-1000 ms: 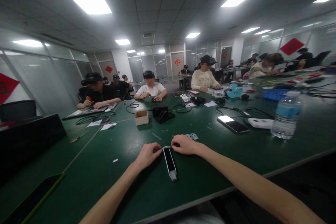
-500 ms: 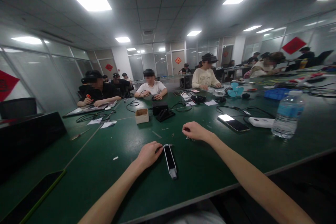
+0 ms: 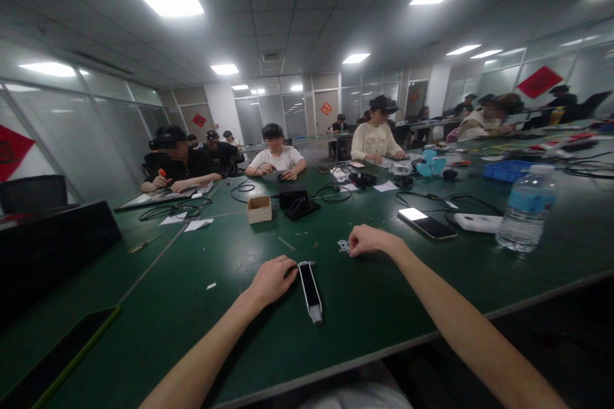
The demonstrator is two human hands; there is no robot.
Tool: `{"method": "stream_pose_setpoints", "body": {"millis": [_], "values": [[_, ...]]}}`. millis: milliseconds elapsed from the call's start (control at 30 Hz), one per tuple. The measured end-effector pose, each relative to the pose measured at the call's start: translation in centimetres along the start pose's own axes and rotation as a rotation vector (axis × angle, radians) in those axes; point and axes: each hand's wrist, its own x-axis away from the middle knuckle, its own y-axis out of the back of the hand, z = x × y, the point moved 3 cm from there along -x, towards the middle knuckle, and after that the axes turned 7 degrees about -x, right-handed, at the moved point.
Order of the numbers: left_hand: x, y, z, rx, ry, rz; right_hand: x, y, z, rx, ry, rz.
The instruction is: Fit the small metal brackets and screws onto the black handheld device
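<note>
On the green table (image 3: 384, 332) in front of me lies a long, narrow white device with a black face (image 3: 311, 291). My left hand (image 3: 274, 278) rests at its upper left corner, fingers curled and thumb close to the edge; whether they grip anything is hidden. Farther off to the right, the fingers of my right hand (image 3: 370, 240) are pinched together and point down at the tabletop. Right beside those fingertips is a small cluster of silvery flat parts (image 3: 343, 246). What the pinch holds, if anything, I cannot make out. A tiny ring-like piece (image 3: 316, 244) lies between the hands.
A phone (image 3: 426, 223), a white flat case (image 3: 478, 223) and a water bottle (image 3: 526, 208) stand or lie to the right. Ahead are a small open box (image 3: 259, 209) and a black stand (image 3: 295, 201). Several people sit across the table.
My right hand has moved a little to the right, and the silvery parts beneath it now show more plainly. My left hand and the white device stay about where they were.
</note>
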Motion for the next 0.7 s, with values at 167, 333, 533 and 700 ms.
{"method": "stream_pose_setpoints", "body": {"millis": [167,333,533,700], "values": [[0.0,0.1,-0.1,-0.003,0.002,0.008,-0.3,-0.3,0.1,0.042,-0.049,-0.014],[0.1,0.4,-0.2,0.012,0.011,0.021,0.2,-0.2,0.5,0.065,-0.120,-0.015],[0.2,0.6,-0.3,0.009,0.016,0.024,1.0,0.2,1.1,0.107,-0.225,-0.040],[0.2,0.8,-0.5,0.024,0.009,0.019,0.9,0.0,1.1,0.140,-0.206,-0.073]]}}
